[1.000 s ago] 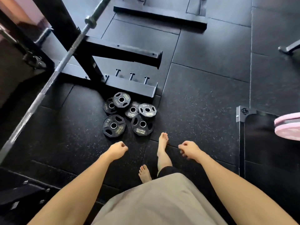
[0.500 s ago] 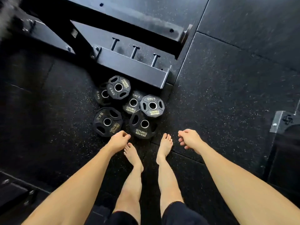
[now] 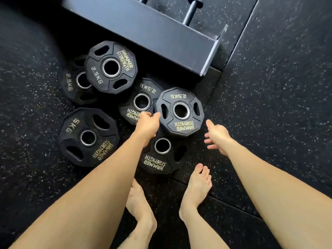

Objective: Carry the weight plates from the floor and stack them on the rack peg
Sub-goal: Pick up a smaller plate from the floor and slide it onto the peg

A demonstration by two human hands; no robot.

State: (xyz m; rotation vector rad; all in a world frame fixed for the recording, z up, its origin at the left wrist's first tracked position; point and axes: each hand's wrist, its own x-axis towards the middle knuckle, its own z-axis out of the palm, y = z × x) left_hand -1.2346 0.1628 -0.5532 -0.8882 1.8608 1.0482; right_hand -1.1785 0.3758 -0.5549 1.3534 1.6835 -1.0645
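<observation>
Weight plates, six of them, all lie on the floor just in front of the rack base (image 3: 143, 31), its one visible peg (image 3: 190, 12) bare, while the left hand (image 3: 147, 125) and right hand (image 3: 218, 136), fingers loosely spread and holding nothing, flank the top 2.5 kg plate (image 3: 180, 111).

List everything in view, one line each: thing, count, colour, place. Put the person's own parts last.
2.5 kg weight plates: four, black with pale lettering, on the floor in front of the rack base, overlapping in pairs.
Larger weight plates: two, black, nearest the feet; one reads 5 kg, the other's marking is hidden by the arm.
Rack base: one, dark metal beam, top of view.
Rack peg: one clearly shown, dark, behind the beam; a second is cut off at the top edge.
Floor: black speckled rubber tiles.
Bare feet: two, bottom centre.
Left hand: open, above the plates.
Right hand: open, right of the plates.
</observation>
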